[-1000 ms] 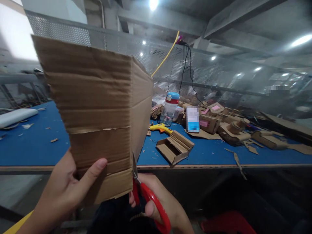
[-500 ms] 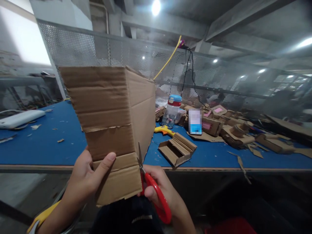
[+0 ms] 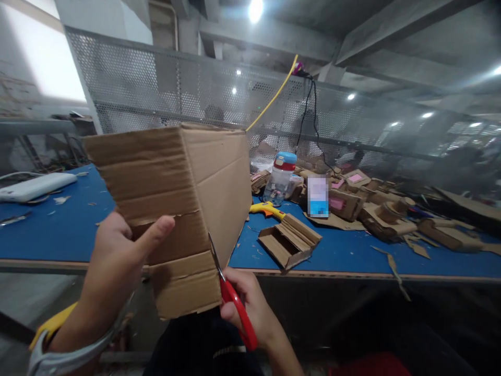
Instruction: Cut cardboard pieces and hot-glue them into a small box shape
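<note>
Left hand [image 3: 116, 256]: my thumb and fingers grip the folded cardboard [image 3: 154, 169].
Right hand [image 3: 252, 300]: my fingers curl round red-handled scissors [image 3: 241, 316].
Blades [image 3: 215, 256]: at the cardboard's corner fold.
Cardboard: held up, near blue table [image 3: 47, 227].

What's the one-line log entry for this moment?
left hand: grips cardboard | right hand: holds red-handled scissors at cardboard's edge | table: yellow glue gun, bottle

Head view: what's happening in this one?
The person's left hand grips a large folded cardboard piece, thumb on its near panel. The right hand holds red-handled scissors, blades at the lower part of the fold. On the blue table beyond lie a yellow glue gun and a small cardboard box.
</note>
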A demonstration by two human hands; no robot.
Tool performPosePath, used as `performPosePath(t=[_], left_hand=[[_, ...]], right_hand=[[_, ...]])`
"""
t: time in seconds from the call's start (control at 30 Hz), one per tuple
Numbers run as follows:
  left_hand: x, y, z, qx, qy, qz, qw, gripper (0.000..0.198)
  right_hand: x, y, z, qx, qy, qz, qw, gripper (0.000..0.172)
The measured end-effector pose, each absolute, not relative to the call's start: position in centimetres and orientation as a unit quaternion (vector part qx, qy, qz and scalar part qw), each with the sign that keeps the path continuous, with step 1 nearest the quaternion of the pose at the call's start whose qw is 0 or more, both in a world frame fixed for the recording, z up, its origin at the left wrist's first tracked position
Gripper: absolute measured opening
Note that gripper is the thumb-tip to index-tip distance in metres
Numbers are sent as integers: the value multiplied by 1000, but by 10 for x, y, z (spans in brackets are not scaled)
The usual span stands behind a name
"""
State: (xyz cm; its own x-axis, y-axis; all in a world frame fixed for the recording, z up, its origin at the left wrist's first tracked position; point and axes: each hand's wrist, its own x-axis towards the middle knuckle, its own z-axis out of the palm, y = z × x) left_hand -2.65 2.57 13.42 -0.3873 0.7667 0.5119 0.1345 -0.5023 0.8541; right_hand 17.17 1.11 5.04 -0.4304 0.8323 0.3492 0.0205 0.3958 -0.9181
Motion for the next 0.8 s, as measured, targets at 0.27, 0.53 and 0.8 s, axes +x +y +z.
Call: performPosePath(t=[0.27, 0.53, 0.8], left_hand=[[-21, 33, 138, 521, 408, 719, 213, 41], [-32, 34, 136, 526, 416, 705, 231, 48], [-33, 36, 137, 512, 430, 709, 225, 50]], right_hand=[[178, 16, 50, -265, -698, 542, 387, 81], [177, 19, 59, -286, -739, 494, 358, 64], [166, 18, 65, -350, -750, 427, 364, 25]])
